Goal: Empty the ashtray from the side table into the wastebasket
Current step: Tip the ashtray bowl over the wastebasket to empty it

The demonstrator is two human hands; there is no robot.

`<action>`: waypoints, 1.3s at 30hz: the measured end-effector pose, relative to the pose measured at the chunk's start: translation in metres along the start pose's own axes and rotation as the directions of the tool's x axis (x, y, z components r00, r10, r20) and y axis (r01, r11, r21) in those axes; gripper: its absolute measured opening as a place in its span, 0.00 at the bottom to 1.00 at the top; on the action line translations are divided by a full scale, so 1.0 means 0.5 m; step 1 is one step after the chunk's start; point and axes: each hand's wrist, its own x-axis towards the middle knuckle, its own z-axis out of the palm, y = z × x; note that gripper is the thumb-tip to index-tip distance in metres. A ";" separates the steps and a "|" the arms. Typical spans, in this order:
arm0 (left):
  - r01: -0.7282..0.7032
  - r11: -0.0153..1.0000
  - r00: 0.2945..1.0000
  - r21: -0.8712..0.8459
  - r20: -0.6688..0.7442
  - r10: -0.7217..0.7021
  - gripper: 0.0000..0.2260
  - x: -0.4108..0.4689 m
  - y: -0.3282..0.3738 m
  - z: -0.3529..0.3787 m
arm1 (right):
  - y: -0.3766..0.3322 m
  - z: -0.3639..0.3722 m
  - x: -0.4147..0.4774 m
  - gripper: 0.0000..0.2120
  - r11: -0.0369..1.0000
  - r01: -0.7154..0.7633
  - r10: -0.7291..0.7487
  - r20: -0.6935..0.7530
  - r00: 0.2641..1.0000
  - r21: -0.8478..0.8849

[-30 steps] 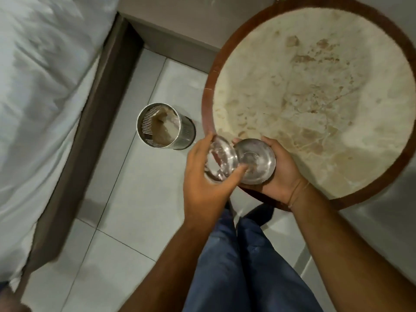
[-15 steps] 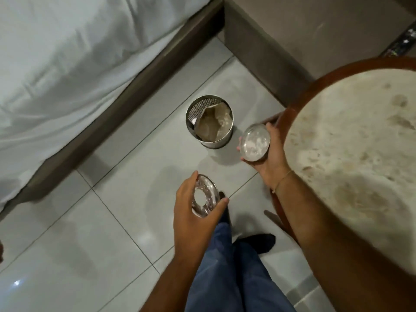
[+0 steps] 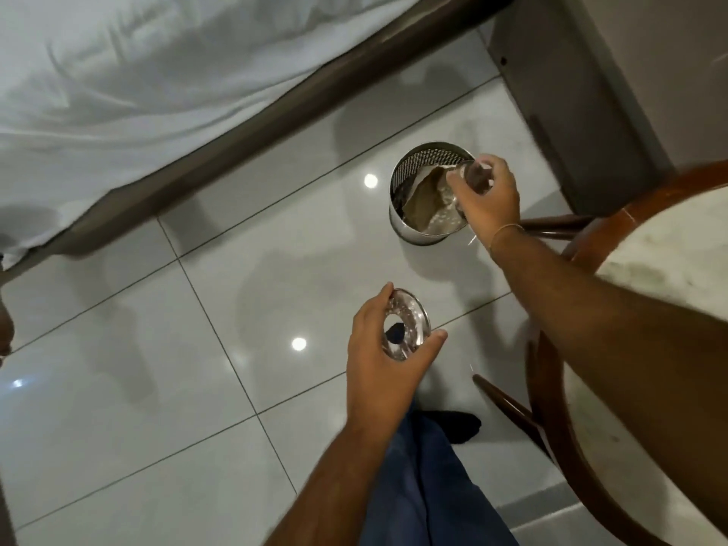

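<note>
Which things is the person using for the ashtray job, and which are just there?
Used: ashtray bowl in right hand; ring lid in left hand; wastebasket.
Just there: bed; side table; tiled floor.

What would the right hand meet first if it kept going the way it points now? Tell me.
The right hand, tipping the ashtray bowl, points down into the wastebasket. It would probably first meet the brownish liner inside, though depth is unclear.

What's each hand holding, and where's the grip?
Left hand: ring-shaped lid, pinched by its rim. Right hand: ashtray bowl, gripped at its rim, tipped over the wastebasket.
</note>
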 end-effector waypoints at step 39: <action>0.129 0.991 0.990 -0.024 0.054 -0.128 0.39 0.019 -0.038 -0.035 | -0.043 0.070 0.029 0.30 0.716 0.403 -0.453 0.058 0.889 -0.570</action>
